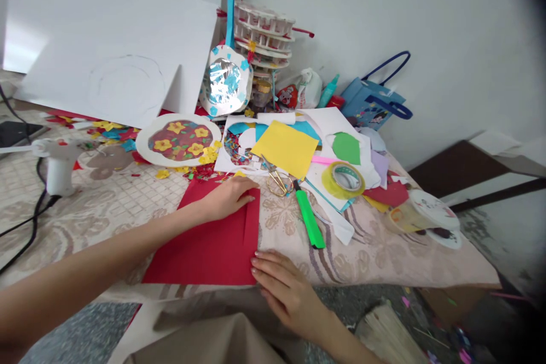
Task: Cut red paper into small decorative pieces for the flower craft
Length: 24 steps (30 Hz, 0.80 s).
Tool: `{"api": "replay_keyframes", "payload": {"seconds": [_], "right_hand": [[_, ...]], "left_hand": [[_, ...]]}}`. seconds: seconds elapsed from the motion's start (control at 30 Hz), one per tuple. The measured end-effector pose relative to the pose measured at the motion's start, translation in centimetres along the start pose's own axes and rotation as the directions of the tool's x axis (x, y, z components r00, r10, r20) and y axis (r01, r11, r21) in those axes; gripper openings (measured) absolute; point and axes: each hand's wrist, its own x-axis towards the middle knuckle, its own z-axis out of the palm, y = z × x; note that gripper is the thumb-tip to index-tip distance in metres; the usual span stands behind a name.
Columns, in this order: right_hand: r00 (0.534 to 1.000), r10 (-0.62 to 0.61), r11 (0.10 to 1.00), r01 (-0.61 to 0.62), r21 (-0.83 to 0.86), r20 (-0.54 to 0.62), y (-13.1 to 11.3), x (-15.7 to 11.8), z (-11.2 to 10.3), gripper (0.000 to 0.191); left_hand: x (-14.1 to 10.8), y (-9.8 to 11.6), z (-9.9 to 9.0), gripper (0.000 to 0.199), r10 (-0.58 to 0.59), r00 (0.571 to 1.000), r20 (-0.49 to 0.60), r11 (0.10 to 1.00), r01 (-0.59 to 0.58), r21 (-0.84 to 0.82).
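A red sheet (205, 256) lies flat at the table's front edge, with a narrow folded strip along its right side. On the sheet's upper right part rests my left hand (230, 198), its fingers bent and pressed together at the strip's upper end. My right hand (284, 290) touches the sheet's lower right corner, fingers stretched out; its thumb is hidden. Just beyond the sheet are gold-handled scissors (279, 183). A green cutter (309, 219) lies to the right, near a roll of yellow tape (343, 180).
A white glue gun (60, 168) with a black cable stands at left. Behind are an oval flower-decorated board (181, 139), yellow paper (286, 148), a tiered white stand (264, 34) and a blue bag (371, 101). A lidded plastic cup (409, 213) lies at right.
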Motion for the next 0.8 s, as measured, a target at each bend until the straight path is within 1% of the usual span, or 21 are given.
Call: {"api": "replay_keyframes", "payload": {"seconds": [0.07,0.13,0.3,0.43,0.53,0.6,0.7,0.8], "right_hand": [[1.0,-0.007,1.0,0.007,-0.008,0.0,0.1,0.0,0.1,0.042],[1.0,-0.012,1.0,0.012,-0.018,-0.002,0.1,0.0,0.1,0.042],[1.0,-0.027,0.998,0.026,-0.049,-0.006,0.1,0.0,0.0,0.042],[0.999,-0.038,0.997,0.038,-0.061,-0.009,0.1,0.0,0.0,0.042],[0.999,-0.035,0.998,0.034,-0.058,-0.012,0.1,0.0,0.1,0.042],[0.999,-0.033,0.998,0.032,-0.053,-0.009,0.1,0.0,0.1,0.043],[0.999,-0.035,0.998,0.034,-0.056,-0.015,0.1,0.1,0.0,0.042],[0.999,-0.035,0.998,0.033,-0.062,-0.021,0.1,0.2,-0.1,0.042]], "left_hand": [[0.7,-0.1,0.0,0.028,-0.04,0.998,-0.046,0.999,0.04,-0.007],[1.5,-0.3,0.0,0.025,-0.072,0.996,-0.054,0.997,0.072,-0.015],[3.0,-1.1,0.1,0.019,-0.146,0.989,-0.009,0.984,0.145,-0.101],[3.4,-1.3,-0.5,0.019,-0.184,0.982,0.041,0.969,0.188,-0.158],[3.3,-1.1,-0.9,0.021,-0.224,0.972,0.075,0.966,0.232,-0.114],[3.2,-1.0,-0.9,0.022,-0.249,0.966,0.066,0.966,0.253,-0.06],[3.1,-1.1,-0.7,0.022,-0.248,0.967,0.053,0.969,0.248,-0.002],[3.2,-1.1,-0.6,0.022,-0.235,0.969,0.074,0.972,0.235,0.003]]}}
